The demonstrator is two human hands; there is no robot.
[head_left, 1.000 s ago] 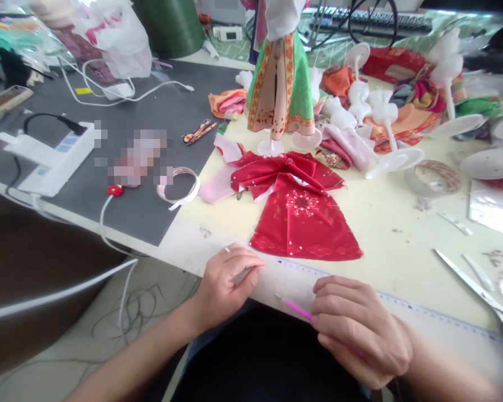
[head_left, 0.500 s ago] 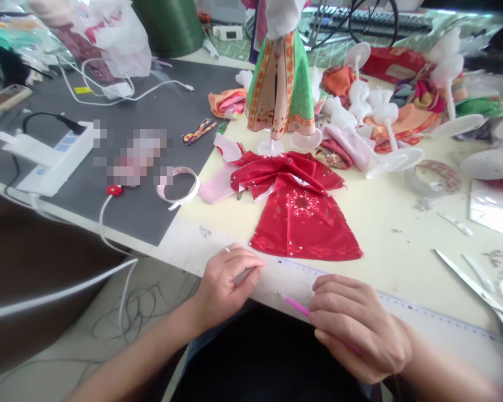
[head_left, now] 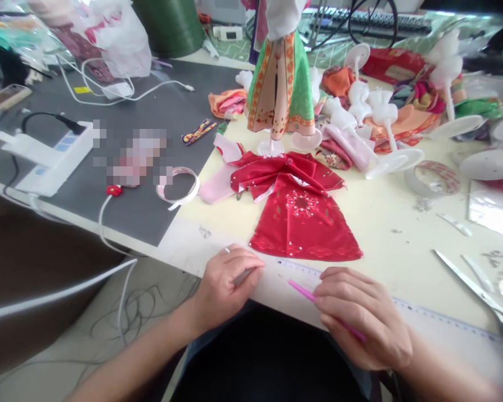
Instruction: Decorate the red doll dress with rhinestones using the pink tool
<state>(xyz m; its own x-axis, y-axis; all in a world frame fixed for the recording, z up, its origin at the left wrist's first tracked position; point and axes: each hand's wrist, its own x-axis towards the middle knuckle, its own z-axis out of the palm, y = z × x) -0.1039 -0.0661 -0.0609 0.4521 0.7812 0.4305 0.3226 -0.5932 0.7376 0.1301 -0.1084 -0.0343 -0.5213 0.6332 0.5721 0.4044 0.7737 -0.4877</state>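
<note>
My right hand (head_left: 362, 315) grips a slim pink pen-like stick (head_left: 300, 290), its thin tip pointing left over the table's front edge. Thumb and fingertips of my left hand (head_left: 230, 279) are pressed together at the edge; anything between them is too small to make out. Just beyond both hands, a small red dress (head_left: 305, 223) lies flat, with a white flower pattern and tiny pale beads on it. A clear ruler (head_left: 440, 318) runs along the edge, partly under my right hand.
A doll-size green and orange outfit (head_left: 299, 84) stands on a white stand behind the dress. Scissors (head_left: 473, 285) lie at the right, a tape roll (head_left: 178, 187) at the left. White mannequin stands (head_left: 385, 111) and cloth crowd the back right. A power strip (head_left: 58, 159) sits far left.
My right hand has shifted slightly up and right with the pink stick, its tip now farther from my left hand. My left hand and the dress stay put.
</note>
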